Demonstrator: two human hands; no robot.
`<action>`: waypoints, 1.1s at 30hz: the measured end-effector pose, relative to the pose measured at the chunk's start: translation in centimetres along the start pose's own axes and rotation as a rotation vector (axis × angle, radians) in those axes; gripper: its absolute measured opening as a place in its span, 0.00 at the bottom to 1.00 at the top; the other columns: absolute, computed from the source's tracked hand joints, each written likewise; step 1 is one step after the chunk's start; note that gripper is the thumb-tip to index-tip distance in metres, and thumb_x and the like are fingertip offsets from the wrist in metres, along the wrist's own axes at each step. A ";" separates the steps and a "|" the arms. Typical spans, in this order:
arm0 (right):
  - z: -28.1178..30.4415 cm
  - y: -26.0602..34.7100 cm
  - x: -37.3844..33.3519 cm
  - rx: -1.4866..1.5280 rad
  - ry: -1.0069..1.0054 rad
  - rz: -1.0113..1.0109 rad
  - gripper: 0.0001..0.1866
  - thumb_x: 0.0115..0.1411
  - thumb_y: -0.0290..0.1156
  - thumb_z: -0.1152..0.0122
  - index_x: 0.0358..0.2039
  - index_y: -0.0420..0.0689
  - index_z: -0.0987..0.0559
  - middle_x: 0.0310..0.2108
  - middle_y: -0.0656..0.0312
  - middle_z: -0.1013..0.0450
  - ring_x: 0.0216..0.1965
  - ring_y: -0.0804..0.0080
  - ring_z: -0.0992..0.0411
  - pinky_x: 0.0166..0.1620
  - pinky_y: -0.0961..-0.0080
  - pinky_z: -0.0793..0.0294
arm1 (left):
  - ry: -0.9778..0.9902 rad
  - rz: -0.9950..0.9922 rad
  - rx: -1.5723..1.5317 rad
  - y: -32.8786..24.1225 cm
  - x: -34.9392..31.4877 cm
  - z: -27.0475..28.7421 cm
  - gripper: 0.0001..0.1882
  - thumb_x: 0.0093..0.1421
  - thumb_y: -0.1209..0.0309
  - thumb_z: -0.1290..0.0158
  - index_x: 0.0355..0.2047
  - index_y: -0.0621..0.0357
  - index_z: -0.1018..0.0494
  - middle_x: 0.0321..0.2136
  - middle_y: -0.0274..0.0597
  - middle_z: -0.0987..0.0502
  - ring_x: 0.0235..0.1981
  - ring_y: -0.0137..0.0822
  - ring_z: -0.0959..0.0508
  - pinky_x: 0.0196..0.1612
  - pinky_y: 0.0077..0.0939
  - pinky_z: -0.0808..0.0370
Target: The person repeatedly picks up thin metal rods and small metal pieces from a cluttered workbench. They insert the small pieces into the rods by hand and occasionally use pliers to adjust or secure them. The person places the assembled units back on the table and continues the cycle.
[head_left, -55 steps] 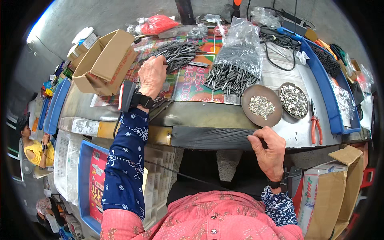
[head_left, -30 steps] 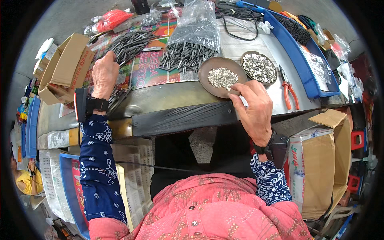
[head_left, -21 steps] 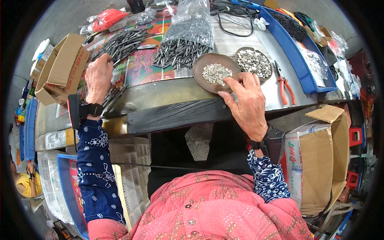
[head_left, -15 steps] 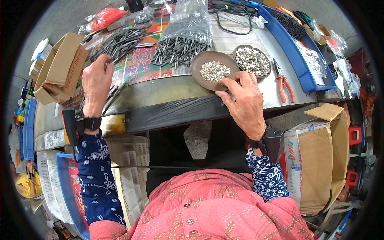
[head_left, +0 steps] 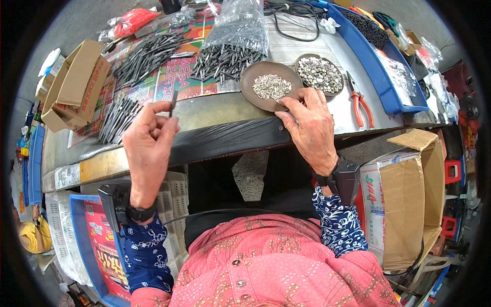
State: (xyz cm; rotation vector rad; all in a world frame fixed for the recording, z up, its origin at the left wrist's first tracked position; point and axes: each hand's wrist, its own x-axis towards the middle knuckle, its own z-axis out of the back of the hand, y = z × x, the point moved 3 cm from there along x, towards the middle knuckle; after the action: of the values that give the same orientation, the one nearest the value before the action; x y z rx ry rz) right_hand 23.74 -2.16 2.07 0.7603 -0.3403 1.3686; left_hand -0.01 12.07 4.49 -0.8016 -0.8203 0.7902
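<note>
My left hand (head_left: 148,146) is over the table's front edge, left of the middle, pinching a short dark stick-like piece (head_left: 174,101) between thumb and fingers. At the near rim of a round brown dish (head_left: 249,92) is my right hand (head_left: 311,130), its thumb and forefinger nearly together. Whatever they may hold is too small to make out. Small silvery pin-like pieces (head_left: 271,87) lie heaped in that dish. Similar dark pieces (head_left: 118,120) lie side by side left of my left hand, with a larger loose pile (head_left: 146,59) behind them.
More dark pieces spill from a clear plastic bag (head_left: 238,28). A second dish (head_left: 319,77) holds small shiny bits, beside red-handled pliers (head_left: 360,105). A blue tray (head_left: 383,77) stands at right, an open carton (head_left: 76,89) at left. Another carton (head_left: 404,210) sits below the table's right side.
My left hand has moved right and toward me from the dark pieces, and a dark piece now shows in its fingers. My right hand stays by the dish.
</note>
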 end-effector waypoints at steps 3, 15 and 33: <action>0.0 0.0 0.0 0.027 -0.015 0.008 0.10 0.49 0.27 0.33 0.33 0.41 0.20 0.35 0.57 0.32 0.38 0.58 0.32 0.39 0.65 0.29 | 0.056 0.069 -0.129 -0.2 -1.3 -1.0 0.10 0.59 0.81 0.47 0.42 0.67 0.27 0.19 0.32 0.25 0.23 0.15 0.29 0.25 0.11 0.35; 0.0 -0.7 0.1 0.212 -0.027 -0.019 0.06 0.49 0.20 0.37 0.30 0.40 0.20 0.31 0.58 0.28 0.36 0.59 0.30 0.39 0.66 0.30 | 0.186 0.217 -0.397 -0.9 -4.6 -3.6 0.10 0.60 0.80 0.46 0.42 0.66 0.28 0.24 0.36 0.23 0.15 0.14 0.34 0.16 0.09 0.40; 0.5 6.4 -1.5 0.812 -0.104 -0.211 0.06 0.51 0.17 0.35 0.30 0.38 0.20 0.30 0.63 0.27 0.25 0.83 0.33 0.26 0.85 0.36 | 0.343 0.433 -0.781 -2.6 -7.6 -5.9 0.12 0.61 0.79 0.47 0.45 0.68 0.29 0.24 0.43 0.22 0.11 0.17 0.36 0.14 0.08 0.41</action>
State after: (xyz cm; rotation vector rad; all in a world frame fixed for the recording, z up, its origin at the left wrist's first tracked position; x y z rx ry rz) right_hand 17.44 -3.53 3.30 1.4916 0.2416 1.2537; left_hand 2.36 2.77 1.72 -1.8032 -0.6413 0.6691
